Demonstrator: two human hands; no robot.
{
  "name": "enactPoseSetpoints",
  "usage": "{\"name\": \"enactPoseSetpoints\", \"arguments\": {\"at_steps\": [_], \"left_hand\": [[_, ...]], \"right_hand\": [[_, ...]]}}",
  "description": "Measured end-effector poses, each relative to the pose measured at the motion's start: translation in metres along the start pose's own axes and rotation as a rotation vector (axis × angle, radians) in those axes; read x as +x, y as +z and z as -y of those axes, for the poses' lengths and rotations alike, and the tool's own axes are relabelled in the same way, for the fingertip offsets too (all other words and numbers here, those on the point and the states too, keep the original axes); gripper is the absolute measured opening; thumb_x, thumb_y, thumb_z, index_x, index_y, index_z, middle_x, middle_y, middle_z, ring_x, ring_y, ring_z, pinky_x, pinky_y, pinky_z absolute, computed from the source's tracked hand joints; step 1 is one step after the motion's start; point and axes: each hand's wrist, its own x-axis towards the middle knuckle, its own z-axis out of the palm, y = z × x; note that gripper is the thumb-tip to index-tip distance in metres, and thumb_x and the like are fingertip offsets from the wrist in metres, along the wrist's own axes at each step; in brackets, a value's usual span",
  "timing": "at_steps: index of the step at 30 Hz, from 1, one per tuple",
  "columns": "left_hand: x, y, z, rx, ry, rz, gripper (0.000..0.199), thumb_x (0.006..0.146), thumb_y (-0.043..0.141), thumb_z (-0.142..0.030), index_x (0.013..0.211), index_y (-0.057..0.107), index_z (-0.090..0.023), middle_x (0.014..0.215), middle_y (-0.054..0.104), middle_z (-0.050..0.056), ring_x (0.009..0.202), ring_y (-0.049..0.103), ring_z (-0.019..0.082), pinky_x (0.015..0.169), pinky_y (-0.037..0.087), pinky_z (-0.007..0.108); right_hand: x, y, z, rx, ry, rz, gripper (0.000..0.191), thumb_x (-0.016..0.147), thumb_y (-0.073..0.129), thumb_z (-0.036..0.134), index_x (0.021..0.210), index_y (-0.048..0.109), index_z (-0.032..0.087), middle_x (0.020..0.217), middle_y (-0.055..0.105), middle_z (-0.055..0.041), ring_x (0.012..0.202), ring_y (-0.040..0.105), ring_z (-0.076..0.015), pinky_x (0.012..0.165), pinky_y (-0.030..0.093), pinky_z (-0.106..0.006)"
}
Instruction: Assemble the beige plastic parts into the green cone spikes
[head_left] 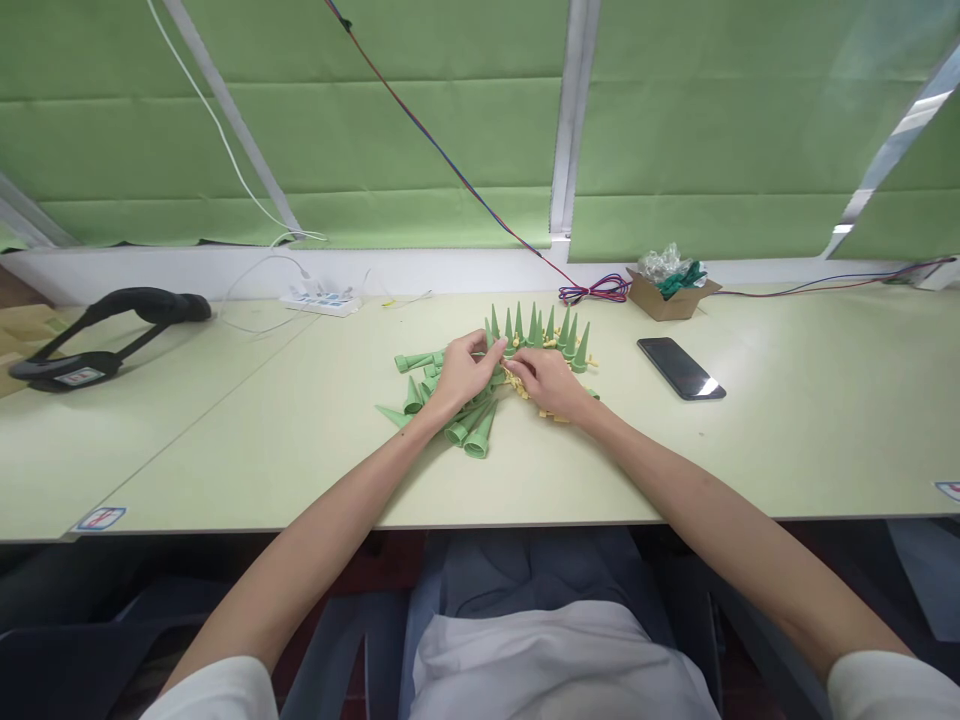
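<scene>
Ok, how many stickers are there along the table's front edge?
2: left sticker and far-right sticker, the latter partly out of view. The left arm or right arm may hide more.

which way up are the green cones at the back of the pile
Upright: the green cones at the back stand in a row, narrow points upward.

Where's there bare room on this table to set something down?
Right of the phone, the table is bare. Another patch lies between the black-framed object and the green cones. The middle is crowded: both hands, cones, small yellow pieces.
</scene>
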Motion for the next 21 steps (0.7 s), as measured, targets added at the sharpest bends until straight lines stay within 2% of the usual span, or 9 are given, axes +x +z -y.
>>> {"name": "enactPoseSetpoints", "arguments": {"at_steps": [4,9,14,18,21], "left_hand": [[-0.001,0.001,0.0,-0.029,-0.012,-0.008,0.047,0.086,0.06,-0.059,0.065,0.046,-0.019,0.065,0.06,0.001,0.054,0.047,0.01,0.048,0.035,0.024],[-0.002,0.001,-0.004,-0.12,-0.066,0.031,0.052,0.09,0.049,-0.068,0.076,0.06,-0.019,0.049,0.05,-0.002,0.041,0.04,0.011,0.044,0.034,0.026],[-0.003,-0.001,-0.007,-0.187,-0.113,-0.011,0.056,0.092,0.04,-0.071,0.082,0.061,-0.02,0.045,0.046,-0.002,0.04,0.044,0.014,0.041,0.031,0.027],[-0.001,-0.001,-0.001,-0.116,-0.107,-0.097,0.048,0.093,0.045,-0.067,0.08,0.054,-0.022,0.05,0.048,-0.004,0.039,0.044,0.012,0.043,0.033,0.026],[0.002,0.0,0.004,-0.109,-0.15,-0.084,0.043,0.092,0.051,-0.062,0.078,0.051,-0.022,0.053,0.05,-0.004,0.038,0.045,0.01,0.042,0.032,0.025]], "right_hand": [[0.0,-0.001,0.0,-0.018,0.005,0.004,0.037,0.101,0.042,0.034,0.066,0.044,0.021,0.061,0.049,0.0005,0.056,0.041,-0.0135,0.06,0.03,-0.029],[0.0,0.0,-0.002,-0.003,0.03,-0.003,0.039,0.102,0.041,0.037,0.066,0.044,0.021,0.059,0.048,0.0012,0.055,0.041,-0.0131,0.06,0.03,-0.029],[0.001,0.0,-0.003,0.002,0.071,-0.076,0.04,0.101,0.042,0.04,0.066,0.044,0.021,0.06,0.048,0.0009,0.056,0.04,-0.0131,0.061,0.031,-0.029],[0.001,-0.001,-0.003,0.012,0.118,-0.14,0.039,0.1,0.045,0.046,0.07,0.051,0.02,0.061,0.051,0.0005,0.057,0.043,-0.0139,0.061,0.033,-0.029],[0.001,-0.002,-0.002,0.035,0.131,-0.173,0.039,0.098,0.048,0.05,0.074,0.055,0.02,0.061,0.053,0.0004,0.057,0.044,-0.0144,0.061,0.035,-0.029]]}}
